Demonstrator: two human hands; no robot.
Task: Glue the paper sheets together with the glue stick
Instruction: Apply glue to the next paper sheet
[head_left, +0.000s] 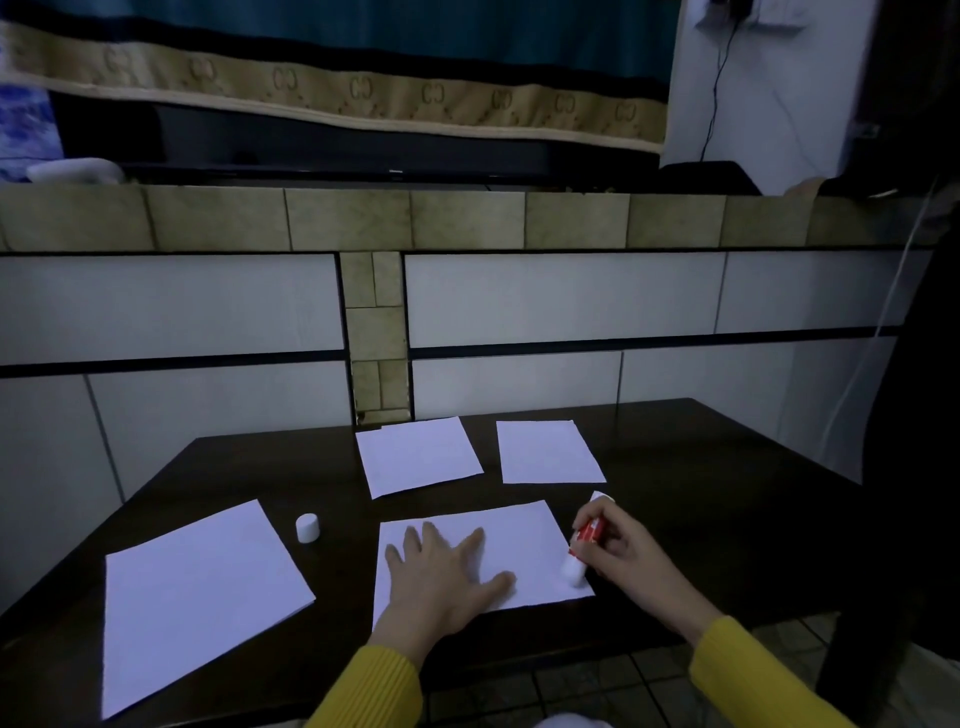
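Gluing is in hand: left hand (441, 574) presses flat on the near sheet (519, 540) on the surface (701, 519), right hand (621, 540) grips the uncapped glue stick (584, 543) at its right edge; next, probably spread glue.

cap (307, 528) left of near sheet (524, 540) | 2 sheets (418, 456) behind

**Dim, bluish, wide-angle view**

The scene is dimly lit with a cool cast. The white paper sheets (470, 556) stand out against the dark worktop (701, 519). Straight lines are bowed toward the edges. Slight blur is seen throughout.
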